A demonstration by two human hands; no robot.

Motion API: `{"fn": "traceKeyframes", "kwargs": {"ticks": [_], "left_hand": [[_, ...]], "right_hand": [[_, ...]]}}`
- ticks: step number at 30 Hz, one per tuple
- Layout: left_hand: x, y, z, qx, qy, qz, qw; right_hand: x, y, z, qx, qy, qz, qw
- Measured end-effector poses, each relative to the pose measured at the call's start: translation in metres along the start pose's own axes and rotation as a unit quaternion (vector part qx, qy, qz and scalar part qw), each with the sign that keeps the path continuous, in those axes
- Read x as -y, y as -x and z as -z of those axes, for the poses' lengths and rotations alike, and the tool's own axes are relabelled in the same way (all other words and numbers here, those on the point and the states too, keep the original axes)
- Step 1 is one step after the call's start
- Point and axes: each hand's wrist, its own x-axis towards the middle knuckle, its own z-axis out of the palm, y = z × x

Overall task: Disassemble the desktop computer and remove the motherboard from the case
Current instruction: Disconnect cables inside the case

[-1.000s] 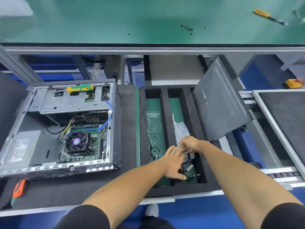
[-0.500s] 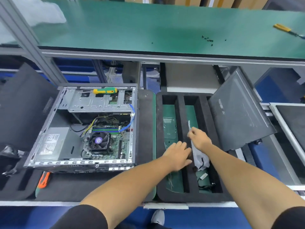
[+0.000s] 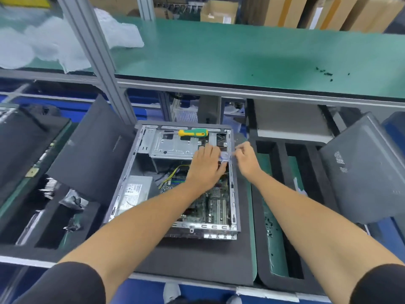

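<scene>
Both hands have left the foam tray (image 3: 282, 172) for the open case (image 3: 234, 194): left hand (image 3: 206, 166) and right hand (image 3: 246, 160) pinch a blue cable (image 3: 224, 155), motherboard (image 3: 210, 207) still inside.

Bare metal case (image 3: 231, 185), matt foam tray (image 3: 280, 163)

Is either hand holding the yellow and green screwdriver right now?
No, the yellow-and-green-handled screwdriver lies untouched on the metal drive cage, beyond both hands.

A green-matted upper workbench shelf (image 3: 241, 55) on grey aluminium framing (image 3: 87, 51) spans the station. Brown cardboard boxes (image 3: 219, 12) line the back, blue flooring (image 3: 140, 290) below.
</scene>
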Motion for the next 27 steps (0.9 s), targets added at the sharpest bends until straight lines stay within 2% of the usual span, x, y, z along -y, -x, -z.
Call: {"fn": "traceKeyframes", "kwargs": {"ticks": [3, 7, 9, 11, 13, 16, 17, 18, 22, 27], "left_hand": [[0.029, 0.023, -0.001, -0.009, 0.075, 0.126, 0.989], [0.039, 0.04, -0.008, 0.012, 0.175, 0.165, 0.971], [0.034, 0.039, -0.011, 0.006, 0.218, 0.211, 0.953], [0.026, 0.036, -0.013, 0.01, 0.304, 0.273, 0.913], [0.017, 0.031, -0.017, 0.022, 0.396, 0.342, 0.852], [0.007, 0.022, -0.019, 0.056, 0.525, 0.451, 0.72], [0.005, 0.019, -0.02, 0.062, 0.568, 0.462, 0.678], [0.004, 0.016, -0.021, 0.062, 0.595, 0.465, 0.653], [0.006, 0.012, -0.026, 0.069, 0.64, 0.47, 0.604], [0.012, 0.013, -0.032, 0.068, 0.659, 0.453, 0.596]], "right_hand": [[0.01, -0.003, -0.023, -0.041, 0.012, 0.004, 0.999], [0.008, 0.001, -0.04, -0.048, 0.106, -0.012, 0.993], [0.007, 0.001, -0.042, -0.053, 0.157, -0.01, 0.986], [0.006, 0.0, -0.042, -0.053, 0.19, 0.008, 0.98], [0.005, -0.001, -0.041, -0.053, 0.212, 0.02, 0.976], [0.004, -0.002, -0.042, -0.053, 0.22, 0.021, 0.974], [0.005, -0.002, -0.042, -0.054, 0.222, 0.022, 0.973], [0.005, -0.002, -0.042, -0.056, 0.223, 0.024, 0.973], [0.005, -0.002, -0.042, -0.055, 0.236, 0.021, 0.97], [0.005, -0.004, -0.042, -0.056, 0.239, 0.02, 0.969]]}}
